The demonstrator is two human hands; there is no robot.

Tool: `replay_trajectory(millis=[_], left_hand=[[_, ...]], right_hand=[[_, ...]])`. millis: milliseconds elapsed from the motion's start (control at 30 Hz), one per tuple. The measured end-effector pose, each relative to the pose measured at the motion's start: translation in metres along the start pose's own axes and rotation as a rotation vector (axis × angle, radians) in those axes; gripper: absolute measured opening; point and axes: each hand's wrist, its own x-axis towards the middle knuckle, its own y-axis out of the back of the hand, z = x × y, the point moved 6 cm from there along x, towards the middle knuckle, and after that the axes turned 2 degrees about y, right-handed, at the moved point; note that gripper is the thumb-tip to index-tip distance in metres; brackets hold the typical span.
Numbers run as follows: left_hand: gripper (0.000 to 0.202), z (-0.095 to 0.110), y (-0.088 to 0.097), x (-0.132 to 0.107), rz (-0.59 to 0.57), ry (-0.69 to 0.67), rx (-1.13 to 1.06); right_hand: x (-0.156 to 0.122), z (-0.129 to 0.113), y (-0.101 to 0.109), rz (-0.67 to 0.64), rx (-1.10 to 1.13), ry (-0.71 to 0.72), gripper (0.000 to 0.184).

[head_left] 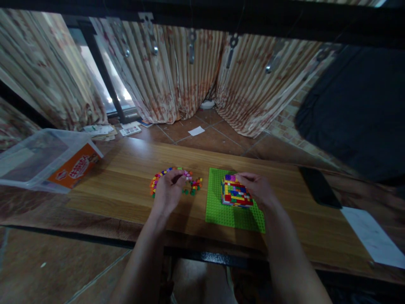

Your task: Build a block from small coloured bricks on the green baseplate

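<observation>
A multicoloured block of stacked bricks (236,192) stands on a green baseplate (228,213) on the wooden table (126,177). My right hand (257,188) rests against the block's right and top side, fingers curled on it. To the left lies a pile of small loose bricks (194,184) in several colours. My left hand (167,190) hovers over that pile with fingertips pinched together; what they hold is too small to make out.
A clear plastic bin (38,158) with an orange label sits at the table's left end. A black phone (319,185) and a white sheet (373,238) lie at the right. Curtains, papers and tiled floor lie beyond the table.
</observation>
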Motion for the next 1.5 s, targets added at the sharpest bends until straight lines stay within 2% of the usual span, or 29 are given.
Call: replay_trajectory(millis=[300, 467, 533, 600, 667, 733, 767, 867, 967, 1067, 1233, 1400, 1500], left_hand=[[0.020, -0.002, -0.007, 0.002, -0.027, -0.057, 0.074], [0.023, -0.001, -0.007, 0.003, -0.023, -0.081, 0.126], [0.025, 0.000, -0.005, 0.003, -0.015, -0.080, 0.113], [0.024, 0.002, -0.001, 0.002, 0.004, -0.066, 0.104], [0.023, 0.006, 0.003, 0.000, 0.024, -0.051, 0.094], [0.022, 0.009, 0.007, -0.002, 0.053, -0.040, 0.092], [0.022, 0.011, 0.010, -0.003, 0.067, -0.038, 0.097], [0.022, 0.012, 0.015, -0.004, 0.102, -0.035, 0.114], [0.022, 0.012, 0.019, -0.004, 0.114, -0.034, 0.100], [0.021, 0.012, 0.024, -0.004, 0.135, -0.016, 0.062], [0.024, 0.016, 0.041, -0.002, 0.197, -0.017, -0.015], [0.029, 0.022, 0.068, -0.002, 0.331, -0.042, -0.036], [0.032, 0.021, 0.074, -0.003, 0.343, -0.016, -0.081]], right_hand=[[0.001, -0.006, -0.002, 0.019, -0.001, 0.028, 0.036], [-0.001, -0.004, 0.001, 0.031, -0.015, 0.069, 0.041], [-0.002, -0.011, 0.011, 0.152, -0.015, 0.144, 0.039], [-0.008, -0.025, 0.023, 0.339, -0.003, 0.263, 0.033], [-0.019, -0.041, 0.026, 0.459, 0.018, 0.366, 0.028], [-0.030, -0.057, 0.015, 0.443, 0.030, 0.434, 0.025], [-0.035, -0.065, 0.004, 0.394, 0.007, 0.463, 0.024], [-0.050, -0.080, -0.039, 0.163, -0.106, 0.558, 0.019], [-0.058, -0.078, -0.082, -0.036, -0.352, 0.593, 0.021], [-0.055, -0.062, -0.107, -0.091, -0.618, 0.538, 0.025], [-0.047, -0.040, -0.121, -0.111, -0.846, 0.439, 0.030], [-0.038, -0.033, -0.125, -0.039, -0.928, 0.411, 0.036], [-0.031, -0.029, -0.129, -0.032, -0.947, 0.422, 0.038]])
